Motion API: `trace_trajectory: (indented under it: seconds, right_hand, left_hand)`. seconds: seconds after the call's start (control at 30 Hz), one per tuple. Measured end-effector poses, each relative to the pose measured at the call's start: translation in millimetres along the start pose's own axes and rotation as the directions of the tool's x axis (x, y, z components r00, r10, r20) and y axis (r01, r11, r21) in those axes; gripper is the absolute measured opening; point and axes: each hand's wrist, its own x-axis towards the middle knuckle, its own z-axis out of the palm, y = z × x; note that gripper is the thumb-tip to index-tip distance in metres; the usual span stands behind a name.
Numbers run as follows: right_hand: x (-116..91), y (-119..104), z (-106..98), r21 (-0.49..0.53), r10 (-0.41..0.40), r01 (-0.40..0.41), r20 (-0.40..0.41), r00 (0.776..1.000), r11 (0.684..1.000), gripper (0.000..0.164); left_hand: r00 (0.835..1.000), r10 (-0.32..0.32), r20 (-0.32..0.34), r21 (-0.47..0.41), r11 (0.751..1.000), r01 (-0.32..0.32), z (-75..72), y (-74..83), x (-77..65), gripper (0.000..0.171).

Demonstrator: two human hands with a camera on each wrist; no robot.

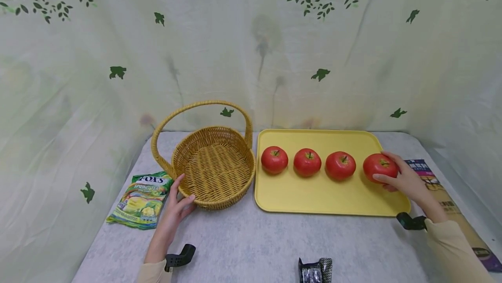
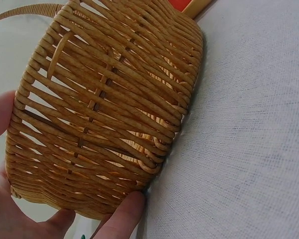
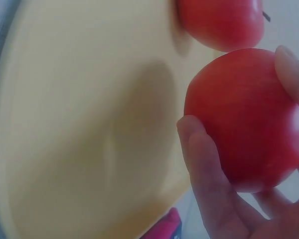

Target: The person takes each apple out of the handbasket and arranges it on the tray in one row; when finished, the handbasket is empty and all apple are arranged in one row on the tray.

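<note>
At the left of the table, a round wicker basket [image 1: 213, 200] with a tall arched handle holds nothing. My left hand [image 1: 175, 208] grips its near left side, fingers at the rim and, in the left wrist view, a fingertip low on the woven wall [image 2: 109, 119]. My right hand [image 1: 405, 180] holds a red apple [image 1: 377, 166] over the right end of a yellow tray [image 1: 298, 198], thumb and fingers on opposite sides of it. Three more red apples stand in a row on the tray, the nearest to the held one being this apple [image 1: 340, 166].
Left of the basket lies a green candy bag [image 1: 143, 200]. A brown and purple package [image 1: 451, 200] lies along the right edge, partly behind the right forearm. A small black shiny packet [image 1: 315, 271] sits at the front edge. A patterned curtain [image 1: 235, 47] hangs behind the table.
</note>
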Motion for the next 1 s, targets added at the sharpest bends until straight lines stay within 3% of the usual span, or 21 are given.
trace_trajectory:
  seconds: [0.2,0.5,0.8,0.87,0.93,1.0]
  right_hand:
    - [10.1,3.9,2.7,-0.034,-0.041,0.041,0.009,0.999,0.999,0.099]
    - [16.5,7.5,1.3,-0.069,-0.003,0.008,0.064,0.998,0.998,0.100]
    - [13.9,1.1,-5.5,0.042,-0.016,0.013,0.081,0.997,0.999,0.088]
    - [13.9,2.1,-4.4,0.038,-0.019,0.016,0.085,0.996,0.999,0.087]
    - [13.5,2.6,-2.8,0.033,-0.007,0.005,0.073,0.997,0.999,0.086]
    - [12.4,1.8,-2.3,0.023,-0.023,0.022,0.061,0.998,0.999,0.084]
  left_hand:
    - [1.000,0.001,0.000,0.004,1.000,-0.001,-0.6,-0.1,-0.1,0.069]
    - [1.000,-0.009,-0.003,0.004,1.000,0.009,-0.5,0.6,0.0,0.069]
    - [1.000,-0.020,-0.004,0.007,1.000,0.020,0.0,3.1,2.7,0.071]
    - [0.999,-0.032,-0.012,0.055,0.998,0.033,-0.4,7.7,1.0,0.071]
    - [0.999,-0.033,-0.014,0.162,0.986,0.035,-0.7,15.3,-3.7,0.068]
    - [1.000,-0.016,-0.013,0.322,0.946,0.019,-0.7,26.5,-11.7,0.065]
